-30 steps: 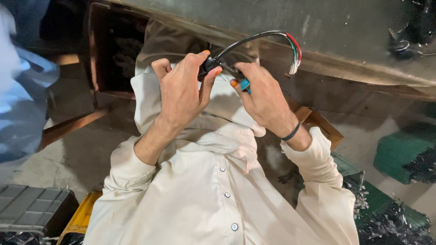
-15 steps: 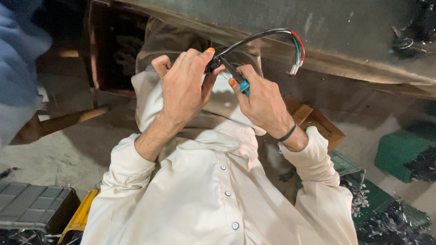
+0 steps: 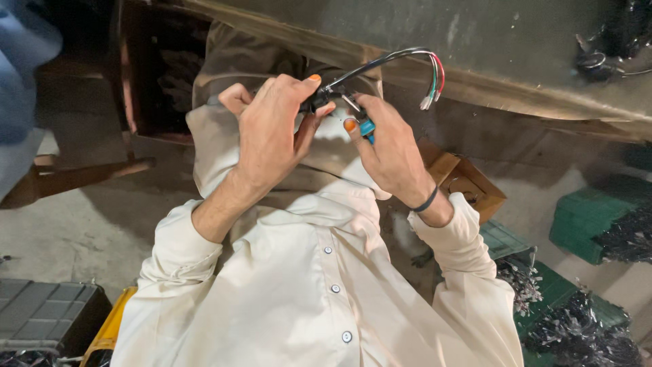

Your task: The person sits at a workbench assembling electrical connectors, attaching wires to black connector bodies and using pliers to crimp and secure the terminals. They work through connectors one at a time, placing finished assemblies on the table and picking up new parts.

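Black cable with green, white and red wire ends (image 3: 390, 62) is held up in front of the chest, right between both hands, below the edge of a long grey-green metal bench (image 3: 516, 47). Its dark lower end is pinched between thumb and fingers of the left hand (image 3: 272, 132), fingers pressed together on it. The right hand (image 3: 390, 146) is closed around a small tool with a blue handle (image 3: 367, 128), whose metal tip is touching the cable's dark end; what exactly is gripped at the tip can't be made out. The loose coloured ends are arched off to the right, free in the air.

Containers: a green plastic crate (image 3: 587, 224) is seen at the right with a pile of dark shiny parts (image 3: 628, 234) heaped in it, and more of the same dark stuff is spilled over another green tray (image 3: 577, 326) lower down. A brown cardboard box (image 3: 465, 180) sits just behind the right wrist, open, contents hard to tell. A dark grey ribbed plastic case (image 3: 41, 316) is parked bottom left, shut, with a yellow bin edge (image 3: 109, 326) just beside it. A dark open wooden cabinet (image 3: 159, 75) is visible top left.
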Demonstrator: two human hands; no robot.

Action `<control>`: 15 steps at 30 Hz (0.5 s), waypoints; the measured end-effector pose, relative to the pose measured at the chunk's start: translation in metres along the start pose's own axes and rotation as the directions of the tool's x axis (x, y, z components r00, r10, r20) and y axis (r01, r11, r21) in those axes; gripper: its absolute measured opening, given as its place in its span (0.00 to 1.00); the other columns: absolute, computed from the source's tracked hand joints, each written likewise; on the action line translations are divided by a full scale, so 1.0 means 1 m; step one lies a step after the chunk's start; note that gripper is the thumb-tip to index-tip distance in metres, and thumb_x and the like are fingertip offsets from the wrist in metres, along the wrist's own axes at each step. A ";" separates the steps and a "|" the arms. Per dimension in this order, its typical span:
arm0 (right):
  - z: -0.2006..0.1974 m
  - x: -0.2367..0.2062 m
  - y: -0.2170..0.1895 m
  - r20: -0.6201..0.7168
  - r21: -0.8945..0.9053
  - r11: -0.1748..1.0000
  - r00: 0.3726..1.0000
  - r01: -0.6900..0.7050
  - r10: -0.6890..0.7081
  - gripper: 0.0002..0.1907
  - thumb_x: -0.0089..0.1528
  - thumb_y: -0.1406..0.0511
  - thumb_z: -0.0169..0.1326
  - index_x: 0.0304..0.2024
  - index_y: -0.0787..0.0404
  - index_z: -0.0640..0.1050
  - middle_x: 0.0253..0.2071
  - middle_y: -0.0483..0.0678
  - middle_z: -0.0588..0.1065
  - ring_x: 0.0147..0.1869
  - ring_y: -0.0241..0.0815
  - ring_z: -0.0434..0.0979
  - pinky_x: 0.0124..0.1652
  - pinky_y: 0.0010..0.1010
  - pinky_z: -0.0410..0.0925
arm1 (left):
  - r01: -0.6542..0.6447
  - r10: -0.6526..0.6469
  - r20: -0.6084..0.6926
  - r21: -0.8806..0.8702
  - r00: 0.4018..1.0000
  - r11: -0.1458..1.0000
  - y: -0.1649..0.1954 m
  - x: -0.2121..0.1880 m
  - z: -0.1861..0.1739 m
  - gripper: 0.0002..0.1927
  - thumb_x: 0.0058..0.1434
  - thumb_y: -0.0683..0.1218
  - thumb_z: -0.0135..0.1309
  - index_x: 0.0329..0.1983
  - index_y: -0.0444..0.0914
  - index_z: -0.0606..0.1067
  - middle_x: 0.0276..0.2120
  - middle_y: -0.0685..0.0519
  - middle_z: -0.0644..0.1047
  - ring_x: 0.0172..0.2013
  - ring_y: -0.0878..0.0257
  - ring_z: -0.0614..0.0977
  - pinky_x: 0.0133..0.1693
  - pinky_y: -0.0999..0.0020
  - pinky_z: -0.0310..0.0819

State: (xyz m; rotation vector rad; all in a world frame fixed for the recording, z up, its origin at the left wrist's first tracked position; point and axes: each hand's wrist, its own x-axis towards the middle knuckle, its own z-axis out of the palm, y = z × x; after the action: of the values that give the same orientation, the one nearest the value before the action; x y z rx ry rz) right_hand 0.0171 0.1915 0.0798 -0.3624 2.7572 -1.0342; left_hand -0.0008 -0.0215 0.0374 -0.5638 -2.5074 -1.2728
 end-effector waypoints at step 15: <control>-0.005 0.004 0.013 -0.050 -0.151 0.961 0.969 0.233 -0.243 0.18 0.64 0.69 0.60 0.56 0.62 0.73 0.49 0.57 0.76 0.58 0.59 0.75 0.54 0.45 0.70 | 0.169 -0.096 0.206 -0.374 0.974 0.912 0.015 -0.003 -0.012 0.16 0.74 0.49 0.59 0.59 0.40 0.72 0.38 0.59 0.79 0.33 0.64 0.77 0.49 0.61 0.51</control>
State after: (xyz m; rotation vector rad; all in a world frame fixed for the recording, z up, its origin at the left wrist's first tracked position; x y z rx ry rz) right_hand 0.0095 0.2028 0.0746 -0.7090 2.9123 -0.9136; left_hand 0.0095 -0.0243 0.0537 -0.6276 -2.4796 -1.8763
